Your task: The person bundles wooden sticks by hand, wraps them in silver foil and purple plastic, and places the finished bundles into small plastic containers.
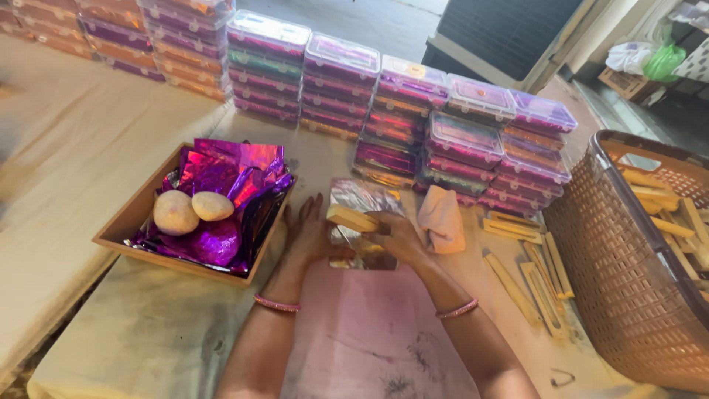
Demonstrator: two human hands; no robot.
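- The right hand (399,235) has its grip closed on a small wooden bar (351,218), fingers curled over the bar's right end, thumb side toward the wearer.
- The left hand (310,233) lies open and flat, fingers spread and pointing away from the wearer, palm down on the near left edge of a silver foil sheet (362,198); it grips nothing.
- The bar is held just above the foil, at the middle of the bench (148,332), between the two hands.
- Its long axis runs roughly left to right, the left end tipped slightly away from the wearer and free of either hand.
- The bar is pale yellow-tan, rectangular and blocky, with flat faces and squared edges.
- The foil beneath is crinkled and shiny, with some purple reflections.
- A wooden tray (122,229) to the left holds purple foil (229,177) and two pale round lumps (176,212).
- A peach cloth (442,218) lies just right of the right hand; loose wooden sticks (528,277) lie beyond it, near a brown woven basket (628,295).
- Stacks of clear-lidded boxes (413,111) stand along the far side.
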